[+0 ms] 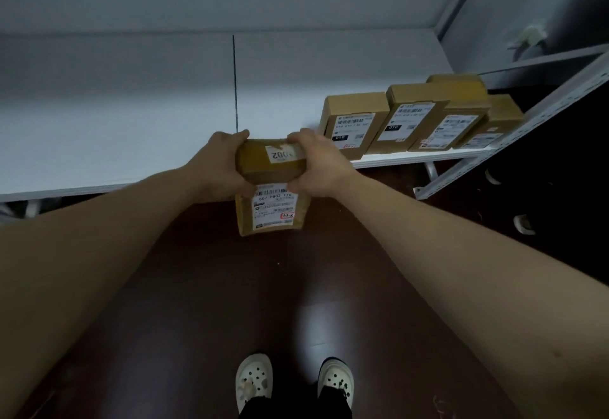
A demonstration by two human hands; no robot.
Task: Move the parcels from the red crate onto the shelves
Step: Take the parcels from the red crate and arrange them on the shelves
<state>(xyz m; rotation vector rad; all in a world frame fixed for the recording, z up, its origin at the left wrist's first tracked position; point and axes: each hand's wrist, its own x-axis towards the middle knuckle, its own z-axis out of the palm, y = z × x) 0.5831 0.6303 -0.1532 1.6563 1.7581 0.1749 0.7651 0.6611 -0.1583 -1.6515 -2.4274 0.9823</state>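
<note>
Both hands on one brown parcel (271,174), held in the air btwn them. Left hand (219,168) curls round its left edge, right hand (318,166) round the right edge, thumbs on the labelled face. Parcel's top is level w/ the front lip of the white shelf (131,121); its lower part hangs over the dark floor (230,286). Just right of the right hand, a row of boxes (408,118) stands on the shelf.

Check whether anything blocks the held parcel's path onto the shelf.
Nothing visible. The left hand and right hand hold the parcel at the front edge of the shelf, bare straight ahead. The row of parcels stands off to the right.
</note>
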